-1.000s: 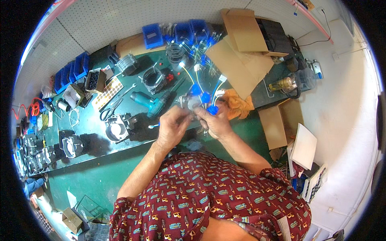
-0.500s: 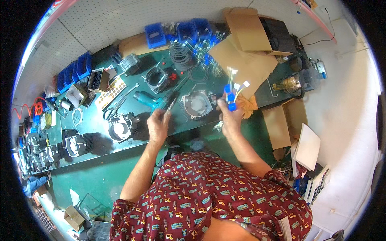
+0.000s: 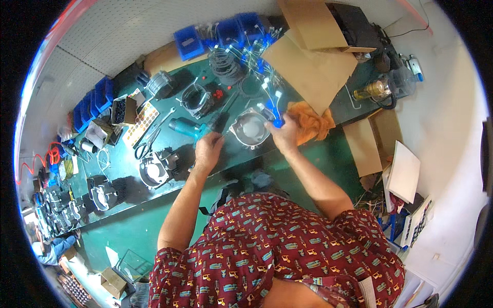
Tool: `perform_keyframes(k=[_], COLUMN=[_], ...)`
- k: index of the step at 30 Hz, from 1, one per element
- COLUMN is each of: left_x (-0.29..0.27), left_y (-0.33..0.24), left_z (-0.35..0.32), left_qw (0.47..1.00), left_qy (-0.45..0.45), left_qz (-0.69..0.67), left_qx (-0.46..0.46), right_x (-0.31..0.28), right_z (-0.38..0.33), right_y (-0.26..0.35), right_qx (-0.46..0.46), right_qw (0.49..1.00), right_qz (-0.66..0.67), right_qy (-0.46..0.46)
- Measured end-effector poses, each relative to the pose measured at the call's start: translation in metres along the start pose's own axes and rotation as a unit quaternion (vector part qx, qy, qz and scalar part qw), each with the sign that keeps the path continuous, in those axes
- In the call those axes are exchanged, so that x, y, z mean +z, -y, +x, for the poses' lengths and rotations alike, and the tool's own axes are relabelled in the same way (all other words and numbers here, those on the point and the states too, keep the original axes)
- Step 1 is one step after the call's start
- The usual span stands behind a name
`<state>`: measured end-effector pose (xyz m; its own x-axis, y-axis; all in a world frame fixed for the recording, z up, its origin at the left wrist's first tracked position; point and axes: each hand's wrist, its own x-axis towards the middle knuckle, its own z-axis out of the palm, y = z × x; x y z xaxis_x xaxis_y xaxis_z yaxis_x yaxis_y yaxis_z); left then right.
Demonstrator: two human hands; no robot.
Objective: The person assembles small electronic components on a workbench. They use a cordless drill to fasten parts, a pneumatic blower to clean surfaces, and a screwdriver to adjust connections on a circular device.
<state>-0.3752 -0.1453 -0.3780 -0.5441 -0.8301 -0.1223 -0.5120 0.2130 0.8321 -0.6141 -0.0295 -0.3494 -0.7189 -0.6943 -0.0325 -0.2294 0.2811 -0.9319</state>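
Observation:
My right hand [image 3: 285,134] is closed on a bunch of wired blue connectors [image 3: 277,122], whose wires rise to white plugs [image 3: 278,94]. It is at the right edge of a round metal motor housing [image 3: 251,129] lying on the green workbench. My left hand [image 3: 208,152] is closed just left of that housing, below a teal power drill [image 3: 187,127]. A slim metal hand tool showed in it a moment ago; the fingers now hide most of it. Beside my right hand lies a crumpled orange cloth [image 3: 310,122].
Other housings [image 3: 154,168] stand along the bench's front edge. Scissors [image 3: 144,149], a wrench [image 3: 165,116] and a ring-shaped part [image 3: 196,100] lie farther back. Blue bins [image 3: 189,42], more wired connectors [image 3: 259,64] and cardboard [image 3: 318,77] line the back. Another person [image 3: 54,250] is at far left.
My right hand has moved left with the connectors, up to the housing, uncovering more of the orange cloth. My left hand has turned, and the slim tool is mostly hidden. The view has shifted slightly.

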Motion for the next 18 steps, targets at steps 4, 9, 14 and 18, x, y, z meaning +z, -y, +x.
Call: perform_keyframes(k=[4,9,14,18], left_x=[0.007,0.014,0.012,0.016], left_y=[0.010,0.015,0.018,0.016], left_z=[0.000,-0.002,-0.002,0.002], left_qw=[0.999,0.995,0.984,0.980], left_qy=[0.030,0.034,0.071,0.089], left_qz=[-0.034,-0.091,-0.154,-0.167], left_qx=[-0.023,-0.029,-0.061,-0.062], right_x=[-0.008,-0.012,-0.014,-0.014], right_z=[0.024,0.030,0.025,0.026], right_y=[-0.018,-0.018,-0.009,-0.017], right_qx=[-0.027,-0.022,-0.042,-0.031], right_qw=[0.998,0.995,0.994,0.993], right_qz=[-0.026,-0.058,-0.059,-0.069], right_qy=[0.054,0.079,0.080,0.090])
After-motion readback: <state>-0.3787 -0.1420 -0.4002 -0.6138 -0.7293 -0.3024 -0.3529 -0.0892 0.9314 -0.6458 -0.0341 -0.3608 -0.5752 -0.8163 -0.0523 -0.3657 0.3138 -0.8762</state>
